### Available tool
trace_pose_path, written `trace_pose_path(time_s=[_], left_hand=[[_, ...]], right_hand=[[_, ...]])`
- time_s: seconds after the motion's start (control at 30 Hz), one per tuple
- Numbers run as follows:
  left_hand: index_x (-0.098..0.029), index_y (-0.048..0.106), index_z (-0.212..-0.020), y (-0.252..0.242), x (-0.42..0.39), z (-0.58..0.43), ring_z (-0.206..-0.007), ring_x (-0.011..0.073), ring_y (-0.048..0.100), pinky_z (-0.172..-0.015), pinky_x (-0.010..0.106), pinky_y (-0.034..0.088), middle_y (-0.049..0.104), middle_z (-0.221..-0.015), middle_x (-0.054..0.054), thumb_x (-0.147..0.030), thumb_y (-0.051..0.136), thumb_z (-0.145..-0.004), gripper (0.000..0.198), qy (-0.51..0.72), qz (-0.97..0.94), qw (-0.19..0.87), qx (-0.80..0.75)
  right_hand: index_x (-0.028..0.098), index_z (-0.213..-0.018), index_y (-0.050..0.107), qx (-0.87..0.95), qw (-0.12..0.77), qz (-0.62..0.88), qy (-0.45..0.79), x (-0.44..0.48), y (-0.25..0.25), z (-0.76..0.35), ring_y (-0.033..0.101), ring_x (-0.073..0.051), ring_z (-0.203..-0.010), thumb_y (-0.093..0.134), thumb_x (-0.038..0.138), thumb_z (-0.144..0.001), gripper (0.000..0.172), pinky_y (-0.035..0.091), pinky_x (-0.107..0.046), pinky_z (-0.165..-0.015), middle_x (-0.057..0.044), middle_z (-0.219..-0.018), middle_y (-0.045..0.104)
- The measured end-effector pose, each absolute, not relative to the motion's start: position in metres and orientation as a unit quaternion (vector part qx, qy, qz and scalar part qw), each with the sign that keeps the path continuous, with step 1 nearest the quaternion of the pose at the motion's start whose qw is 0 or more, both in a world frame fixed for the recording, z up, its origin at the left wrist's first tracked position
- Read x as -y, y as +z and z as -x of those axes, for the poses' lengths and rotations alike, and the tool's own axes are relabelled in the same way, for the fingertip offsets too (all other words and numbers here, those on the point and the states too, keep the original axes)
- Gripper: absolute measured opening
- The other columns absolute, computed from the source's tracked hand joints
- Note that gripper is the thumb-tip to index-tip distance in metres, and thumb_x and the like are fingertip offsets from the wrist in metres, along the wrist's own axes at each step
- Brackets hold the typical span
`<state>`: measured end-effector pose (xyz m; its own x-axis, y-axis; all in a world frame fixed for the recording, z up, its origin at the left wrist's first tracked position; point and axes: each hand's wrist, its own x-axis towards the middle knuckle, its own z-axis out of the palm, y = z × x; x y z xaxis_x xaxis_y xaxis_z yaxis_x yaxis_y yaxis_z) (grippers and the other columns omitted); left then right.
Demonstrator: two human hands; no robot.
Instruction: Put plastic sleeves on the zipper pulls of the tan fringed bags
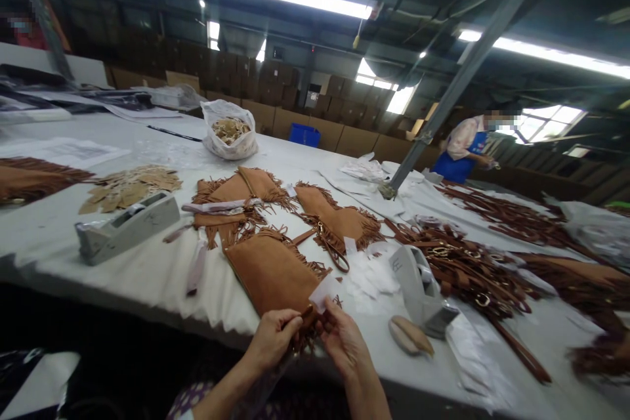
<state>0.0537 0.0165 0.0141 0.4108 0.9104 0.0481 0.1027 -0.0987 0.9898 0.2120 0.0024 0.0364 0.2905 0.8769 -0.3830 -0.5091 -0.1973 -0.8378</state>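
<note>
A tan fringed suede bag (273, 272) is laid flat on the white-covered table (162, 275), directly beyond the hands, and its near corner is held between them. The left hand (273, 338) is closed, with thumb and fingertips pinched on that near corner, where dark fringe hangs over the table edge. The right hand (344, 341) is set just beside it. Its fingers are curled and pinched on a white paper slip (325, 290), which stands up against the same corner of the bag.

A grey tape dispenser (420, 289) is seen to the right of the right hand, with a small oval tan piece (411, 335) lying just in front of it. Loose white paper pieces (369, 275) are scattered between the bag and that dispenser. Further right, a heap of brown straps (467, 269) with metal rings is spread out. A second tape dispenser (128, 226) is placed well to the left of the left hand. More fringed bags (335, 220) are laid out beyond the held one, and far beyond the hands a clear plastic sack (229, 131) of tan pieces is stood. A co-worker in a blue apron (465, 147) is seen far off to the right.
</note>
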Motion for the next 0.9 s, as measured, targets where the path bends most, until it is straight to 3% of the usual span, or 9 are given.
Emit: trace_pose_path(time_s=[0.3, 0.57, 0.9], left_hand=[[-0.013, 0.067, -0.072, 0.0134, -0.0161, -0.0543, -0.056, 0.0148, 0.053, -0.055, 0.022, 0.04, 0.059, -0.058, 0.001, -0.044, 0.046, -0.085, 0.039, 0.38, -0.633, 0.544, -0.398], [-0.015, 0.065, -0.066, 0.0193, -0.0145, -0.054, -0.056, 0.0147, 0.054, -0.057, 0.023, 0.038, 0.059, -0.058, 0.0, -0.037, 0.046, -0.085, 0.034, 0.373, -0.648, 0.523, -0.409], [-0.014, 0.069, -0.073, 0.0139, -0.0149, -0.0547, -0.057, 0.0142, 0.054, -0.057, 0.022, 0.035, 0.059, -0.059, 0.0, -0.032, 0.046, -0.086, 0.031, 0.363, -0.665, 0.507, -0.41]], right_hand=[[0.015, -0.074, 0.067, 0.14, 0.605, 0.499, 0.604, 0.001, 0.0413, -0.2047, 0.06, -0.012, -0.061, 0.086, 0.031, -0.053, 0.032, 0.045, -0.021, -0.055, -0.001, -0.069, 0.068], [0.017, -0.071, 0.066, 0.097, 0.613, 0.492, 0.61, 0.0023, 0.0393, -0.207, 0.06, -0.013, -0.061, 0.083, 0.024, -0.058, 0.023, 0.046, -0.021, -0.054, -0.001, -0.069, 0.068], [0.016, -0.072, 0.063, 0.045, 0.603, 0.511, 0.611, -0.0043, 0.0447, -0.2062, 0.06, -0.012, -0.055, 0.082, 0.019, -0.061, 0.022, 0.046, -0.019, -0.049, -0.001, -0.066, 0.068]])
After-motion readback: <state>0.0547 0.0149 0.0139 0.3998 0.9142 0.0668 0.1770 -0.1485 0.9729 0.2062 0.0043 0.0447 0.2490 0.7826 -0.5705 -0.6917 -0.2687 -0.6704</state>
